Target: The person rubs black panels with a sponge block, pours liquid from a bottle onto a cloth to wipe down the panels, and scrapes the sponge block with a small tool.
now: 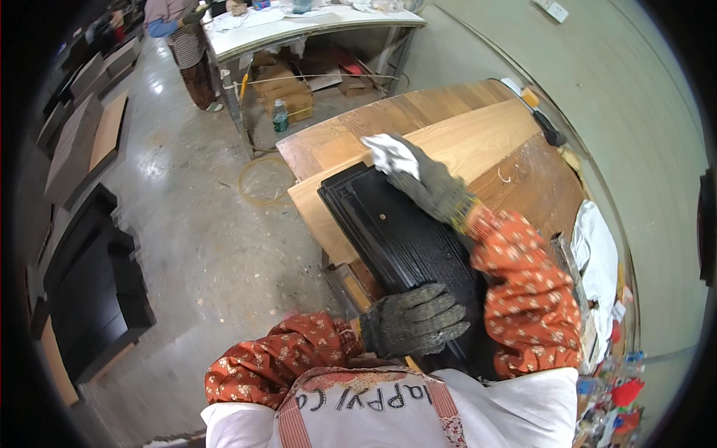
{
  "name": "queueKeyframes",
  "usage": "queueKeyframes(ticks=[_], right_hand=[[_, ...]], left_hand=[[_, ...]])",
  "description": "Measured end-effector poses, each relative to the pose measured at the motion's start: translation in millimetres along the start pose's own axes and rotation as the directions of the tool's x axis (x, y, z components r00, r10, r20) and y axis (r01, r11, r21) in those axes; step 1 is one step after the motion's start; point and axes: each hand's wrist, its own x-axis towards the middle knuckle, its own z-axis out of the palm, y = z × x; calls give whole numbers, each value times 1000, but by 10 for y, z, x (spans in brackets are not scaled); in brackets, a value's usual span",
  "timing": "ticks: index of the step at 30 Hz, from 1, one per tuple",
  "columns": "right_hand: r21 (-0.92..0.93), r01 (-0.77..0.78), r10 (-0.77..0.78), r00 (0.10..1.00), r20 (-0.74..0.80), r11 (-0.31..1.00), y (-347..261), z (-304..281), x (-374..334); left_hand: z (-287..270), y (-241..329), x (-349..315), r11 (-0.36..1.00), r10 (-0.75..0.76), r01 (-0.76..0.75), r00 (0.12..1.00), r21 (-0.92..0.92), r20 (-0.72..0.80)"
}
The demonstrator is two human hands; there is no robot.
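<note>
A black wooden panel (396,231) with stepped, moulded edges lies across a light wood board (485,134) on the workbench. My left hand (415,321), in a dark grey knit glove, rests flat on the panel's near part with its fingers stretched out. At the panel's far end, my right hand (435,188), gloved the same way, is closed on a crumpled white cloth (391,154). The cloth is at the panel's far edge; whether it touches the surface I cannot tell. A small round mark (383,216) shows on the black face.
Against the wall to the right lie a black-handled brush (551,131) and a white cloth heap (597,246). Black panels (104,299) stand on the floor at left. Beyond are a white-topped table (314,28), a bottle (280,118) and another person (190,56).
</note>
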Motion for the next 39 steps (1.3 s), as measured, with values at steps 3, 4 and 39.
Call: queueKeyframes(ticks=[3, 4, 39], right_hand=[[126, 313, -315, 949, 2, 941, 88, -10, -657], [421, 273, -266, 961, -76, 865, 91, 70, -907], [113, 18, -11, 998, -67, 993, -567, 323, 788]], left_hand=[[-121, -370, -69, 994, 85, -80, 995, -78, 58], [-207, -516, -103, 992, 106, -102, 992, -68, 63], [113, -786, -266, 904, 186, -195, 981, -380, -59]])
